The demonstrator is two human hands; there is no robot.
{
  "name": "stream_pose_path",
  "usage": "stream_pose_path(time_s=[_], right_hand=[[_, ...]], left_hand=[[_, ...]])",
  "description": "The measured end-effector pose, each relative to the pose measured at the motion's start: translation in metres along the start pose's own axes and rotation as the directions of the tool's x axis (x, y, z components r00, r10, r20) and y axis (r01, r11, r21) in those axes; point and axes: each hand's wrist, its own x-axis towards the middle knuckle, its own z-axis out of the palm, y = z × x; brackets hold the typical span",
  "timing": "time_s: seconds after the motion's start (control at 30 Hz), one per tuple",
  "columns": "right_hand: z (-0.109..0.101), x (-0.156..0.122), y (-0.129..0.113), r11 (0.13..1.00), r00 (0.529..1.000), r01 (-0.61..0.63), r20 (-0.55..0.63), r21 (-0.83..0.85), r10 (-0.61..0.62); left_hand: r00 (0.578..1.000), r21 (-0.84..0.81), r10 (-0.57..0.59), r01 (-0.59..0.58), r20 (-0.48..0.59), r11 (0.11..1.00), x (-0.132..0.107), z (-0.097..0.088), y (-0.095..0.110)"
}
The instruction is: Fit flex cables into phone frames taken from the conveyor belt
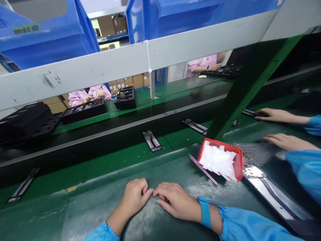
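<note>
My left hand (135,196) rests on the green bench mat (100,204), its fingers curled in and the thumb pointing right; nothing shows in it. Beside it lies my right hand (177,202), fingers loosely bent and the thumb apart, holding nothing visible. The thumb of the left and the fingertips of the right nearly touch. A blue wrist strap (205,211) circles the right wrist. Up and right of that hand are pink tweezers (203,170) and a red bin (240,167) with white slips (217,159). A phone-like assembly (276,194) lies at the right.
Several phone-like assemblies (152,140) lie on the green conveyor (120,155) ahead. A green post (255,83) rises at the right. Blue bins (50,36) stand on the grey shelf (120,57) overhead. A co-worker's hands (278,115) are at right; pink-sleeved people work across the line.
</note>
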Motion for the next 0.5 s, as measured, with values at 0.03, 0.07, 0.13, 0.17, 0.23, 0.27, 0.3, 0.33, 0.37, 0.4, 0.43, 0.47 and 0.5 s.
stream_pose_path(time_s=[0.03,0.07,0.13,0.17,0.23,0.27,0.3,0.33,0.37,0.4,0.43,0.47,0.5], right_hand=[[0.0001,-0.0002,-0.0002,1.0,1.0,-0.002,0.003,-0.005,0.002],[0.0002,-0.0004,-0.0003,1.0,1.0,-0.005,0.007,-0.007,0.005],[0.0004,-0.0008,-0.0003,1.0,1.0,-0.017,0.014,-0.005,0.017],[0.0005,-0.0009,-0.0002,1.0,1.0,-0.02,0.016,-0.003,0.02],[0.0006,-0.001,0.0002,1.0,1.0,-0.018,0.014,0.001,0.018],[0.0006,-0.001,0.0005,1.0,1.0,-0.017,0.01,0.003,0.017],[0.0006,-0.0008,0.0007,1.0,1.0,-0.018,0.005,0.006,0.018],[0.0006,-0.0007,0.0009,1.0,1.0,-0.019,-0.001,0.009,0.019],[0.0006,-0.0005,0.001,1.0,1.0,-0.016,-0.004,0.009,0.016],[0.0006,-0.0004,0.001,1.0,1.0,-0.009,-0.005,0.004,0.009],[0.0007,-0.0002,0.0009,1.0,1.0,-0.002,-0.004,-0.003,0.002],[0.0008,-0.0001,0.0008,1.0,1.0,0.003,-0.002,-0.008,-0.003],[0.001,-0.0001,0.0006,1.0,1.0,0.004,0.001,-0.01,-0.004]], left_hand=[[1.0,0.016,0.029,-0.029,0.001,0.999,0.0003,0.0,-0.0002],[0.998,0.027,0.055,-0.055,0.001,0.998,0.0005,0.0,-0.0003],[0.997,0.04,0.081,-0.08,-0.008,0.996,0.0009,0.0002,-0.0003],[0.997,0.044,0.082,-0.081,-0.014,0.996,0.001,0.0004,-0.0003],[0.997,0.049,0.08,-0.079,-0.021,0.996,0.0009,0.001,-0.0003],[0.997,0.05,0.079,-0.078,-0.023,0.996,0.0008,0.0013,-0.0004],[0.997,0.052,0.079,-0.078,-0.024,0.996,0.0007,0.0015,-0.0005],[0.997,0.054,0.079,-0.077,-0.024,0.996,0.0006,0.0017,-0.0005],[0.997,0.056,0.079,-0.078,-0.024,0.995,0.0006,0.0017,-0.0006],[0.996,0.058,0.081,-0.08,-0.023,0.995,0.0006,0.0017,-0.0005],[0.996,0.06,0.083,-0.082,-0.023,0.995,0.0006,0.0015,-0.0004],[0.996,0.06,0.085,-0.084,-0.022,0.995,0.0007,0.0012,-0.0001],[0.996,0.06,0.087,-0.085,-0.022,0.995,0.0009,0.0008,0.0002]])
